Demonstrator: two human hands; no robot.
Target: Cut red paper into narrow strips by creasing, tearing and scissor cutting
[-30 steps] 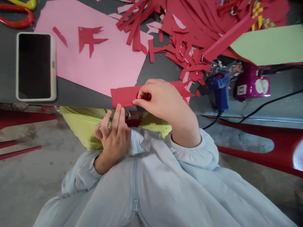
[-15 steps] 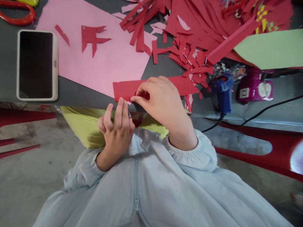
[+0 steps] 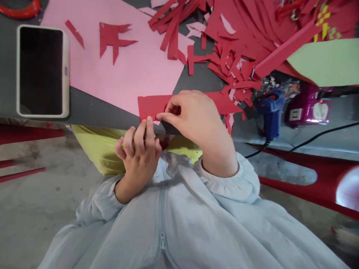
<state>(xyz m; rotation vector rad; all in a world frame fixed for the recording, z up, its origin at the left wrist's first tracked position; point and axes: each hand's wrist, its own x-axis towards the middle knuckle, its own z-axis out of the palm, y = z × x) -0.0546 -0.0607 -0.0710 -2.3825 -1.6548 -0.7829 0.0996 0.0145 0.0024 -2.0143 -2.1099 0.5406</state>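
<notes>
A strip of red paper (image 3: 151, 104) lies along the table's near edge, its left end overlapping a pink sheet (image 3: 92, 67). My right hand (image 3: 199, 119) reaches across it with thumb and index finger pinched at its lower edge, near the left end; the palm and wrist cover the strip's middle. My left hand (image 3: 138, 149) is at the table edge, fingers stretched and apart, with fingertips touching the strip's lower left corner. Its thumb is mostly hidden. On the pink sheet lie a red cut-out shape (image 3: 109, 36) with pointed ends and a small dark-ringed dot, and a small red scrap (image 3: 74, 33).
At left lies a white-framed device with a dark screen (image 3: 40, 71), below an orange-red scissor handle (image 3: 24, 11). Red paper scraps (image 3: 227, 67) heap up at the right. Beyond are a green sheet (image 3: 328, 61), a blue glue gun (image 3: 271, 114), a purple power socket (image 3: 310, 108) and a black cable.
The view has shifted slightly, so the table things sit a little differently in the picture. Both hands stay at the strip's lower left part; the left fingers are spread slightly more.
</notes>
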